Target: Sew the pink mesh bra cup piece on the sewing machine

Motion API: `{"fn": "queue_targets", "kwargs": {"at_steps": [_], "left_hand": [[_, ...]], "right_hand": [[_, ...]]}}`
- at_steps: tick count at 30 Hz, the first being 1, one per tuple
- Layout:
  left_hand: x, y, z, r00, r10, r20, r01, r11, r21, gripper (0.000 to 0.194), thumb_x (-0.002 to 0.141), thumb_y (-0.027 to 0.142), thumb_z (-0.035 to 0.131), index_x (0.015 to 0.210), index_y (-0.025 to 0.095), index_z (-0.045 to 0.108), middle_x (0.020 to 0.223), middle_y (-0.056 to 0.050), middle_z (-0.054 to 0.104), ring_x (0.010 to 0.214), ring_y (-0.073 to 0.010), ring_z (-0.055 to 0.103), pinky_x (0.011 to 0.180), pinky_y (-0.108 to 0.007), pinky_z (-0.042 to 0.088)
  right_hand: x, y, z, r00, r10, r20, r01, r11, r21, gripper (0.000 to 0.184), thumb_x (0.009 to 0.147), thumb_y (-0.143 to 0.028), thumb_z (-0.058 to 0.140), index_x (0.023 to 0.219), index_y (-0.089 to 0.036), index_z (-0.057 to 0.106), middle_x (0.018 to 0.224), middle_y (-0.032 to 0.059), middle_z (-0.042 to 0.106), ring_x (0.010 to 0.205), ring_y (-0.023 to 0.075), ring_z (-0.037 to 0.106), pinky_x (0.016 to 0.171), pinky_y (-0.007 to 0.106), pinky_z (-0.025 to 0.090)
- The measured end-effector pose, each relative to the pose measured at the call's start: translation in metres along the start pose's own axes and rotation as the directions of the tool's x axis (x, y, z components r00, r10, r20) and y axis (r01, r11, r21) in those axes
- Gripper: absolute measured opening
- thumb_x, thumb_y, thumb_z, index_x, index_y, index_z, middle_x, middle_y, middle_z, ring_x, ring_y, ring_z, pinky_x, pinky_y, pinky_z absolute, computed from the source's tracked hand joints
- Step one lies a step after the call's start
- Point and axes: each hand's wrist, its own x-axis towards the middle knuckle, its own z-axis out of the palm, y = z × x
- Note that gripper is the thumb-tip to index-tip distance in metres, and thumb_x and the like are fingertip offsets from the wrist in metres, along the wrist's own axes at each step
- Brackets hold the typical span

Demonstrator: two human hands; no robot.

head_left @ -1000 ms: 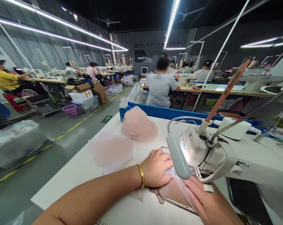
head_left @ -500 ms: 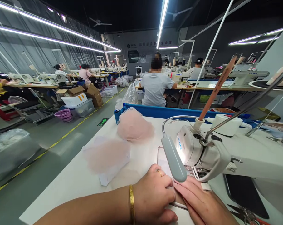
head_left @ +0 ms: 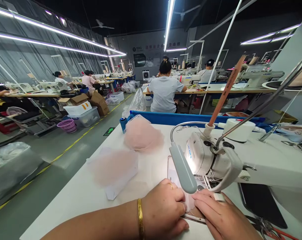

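Note:
A small piece of sheer pale pink fabric (head_left: 189,201) lies under the sewing machine (head_left: 203,158), between my hands. My left hand (head_left: 165,208), with a gold bracelet and a ring, has curled fingers closed on the fabric's left side. From the right, my right hand (head_left: 217,208) presses its fingers together on the fabric's other edge, close to the machine's foot area. The grey lamp head (head_left: 184,168) hides part of the sewing area, and the needle cannot be made out.
A pink sheer pile (head_left: 142,133) and another on white paper (head_left: 122,181) lie to the left. Right of the machine are a black phone (head_left: 262,203) and scissors (head_left: 267,226). A blue cloth strip (head_left: 165,118) borders the table's far edge. A person (head_left: 165,88) sits ahead.
My right hand has shifted slightly right, away from the left, so more pale fabric shows between them. The left hand stays nearly in place. The view has moved a little.

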Motion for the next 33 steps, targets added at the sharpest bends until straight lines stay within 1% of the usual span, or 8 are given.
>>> {"fn": "queue_targets", "kwargs": {"at_steps": [5,9,14,18,22,26,29,33], "left_hand": [[0.001,0.002,-0.003,0.998,-0.026,0.052,0.025,0.999,0.02,0.03,0.097,0.047,0.067,0.093,0.018,0.072,0.098,-0.001,0.07,0.083,-0.021,0.064,0.083,-0.042,0.048],[0.003,0.002,-0.004,0.998,-0.044,0.051,0.042,0.998,0.051,0.028,0.1,0.044,0.063,0.096,0.018,0.07,0.103,-0.002,0.072,0.088,-0.0225,0.065,0.087,-0.046,0.048],[0.005,0.0,0.003,0.998,-0.038,-0.049,0.042,0.995,0.086,0.022,0.102,0.037,0.058,0.096,0.019,0.068,0.106,-0.003,0.074,0.09,-0.0234,0.066,0.086,-0.045,0.049],[0.005,-0.004,0.013,0.986,-0.039,-0.164,0.059,0.992,0.115,0.019,0.099,0.036,0.061,0.098,0.018,0.068,0.108,-0.005,0.076,0.091,-0.0235,0.065,0.087,-0.044,0.049],[0.005,-0.008,0.018,0.984,0.011,-0.177,0.01,0.994,0.113,0.018,0.101,0.028,0.055,0.091,0.018,0.066,0.092,-0.003,0.074,0.079,-0.0199,0.062,0.08,-0.042,0.048],[0.005,-0.008,0.02,0.979,-0.001,-0.206,0.025,0.993,0.114,0.02,0.101,0.026,0.055,0.084,0.018,0.064,0.092,-0.003,0.073,0.079,-0.0183,0.06,0.08,-0.039,0.047],[0.006,-0.01,0.021,0.966,-0.017,-0.257,0.048,0.992,0.113,0.02,0.1,0.025,0.058,0.081,0.019,0.062,0.093,-0.002,0.072,0.079,-0.0176,0.058,0.08,-0.036,0.047],[0.011,-0.015,0.026,0.977,-0.036,-0.21,0.063,0.991,0.122,0.02,0.098,0.026,0.063,0.078,0.02,0.059,0.088,-0.003,0.069,0.078,-0.0178,0.055,0.083,-0.036,0.047]], "right_hand": [[0.007,-0.003,-0.007,1.0,-0.011,-0.012,0.011,1.0,-0.002,0.044,0.095,-0.007,0.051,0.131,-0.026,0.067,0.121,-0.0004,0.078,0.102,0.0235,0.072,0.091,0.033,0.059],[0.004,0.001,-0.001,0.999,-0.015,-0.044,0.011,0.996,-0.088,0.044,0.095,-0.007,0.05,0.132,-0.022,0.069,0.122,0.0055,0.078,0.099,0.0254,0.074,0.085,0.035,0.061],[-0.001,0.01,0.015,0.999,0.051,-0.001,-0.051,0.992,-0.116,0.051,0.097,-0.012,0.05,0.145,-0.022,0.065,0.122,0.0119,0.077,0.1,0.0259,0.075,0.082,0.035,0.065],[0.002,0.01,0.017,0.997,0.074,-0.032,-0.078,0.985,-0.153,0.056,0.096,-0.011,0.046,0.15,-0.018,0.06,0.124,0.0144,0.076,0.101,0.0272,0.076,0.079,0.036,0.067],[0.012,0.003,0.006,0.99,-0.036,-0.136,0.012,0.985,-0.174,0.049,0.095,-0.009,0.045,0.14,-0.015,0.065,0.121,0.0139,0.078,0.098,0.0279,0.078,0.076,0.036,0.066],[0.019,-0.003,0.0,0.974,-0.068,-0.216,0.041,0.991,-0.126,0.044,0.093,-0.006,0.045,0.129,-0.015,0.069,0.114,0.0095,0.081,0.093,0.0271,0.078,0.077,0.036,0.065],[0.013,0.0,0.009,0.986,0.001,-0.164,-0.015,0.996,-0.086,0.048,0.093,-0.007,0.045,0.133,-0.019,0.07,0.116,0.0097,0.08,0.098,0.0268,0.078,0.081,0.037,0.065],[-0.002,0.01,0.026,0.996,0.088,-0.008,-0.088,0.99,-0.109,0.055,0.097,-0.013,0.046,0.148,-0.024,0.063,0.126,0.0129,0.076,0.107,0.0269,0.077,0.081,0.035,0.066]]}}
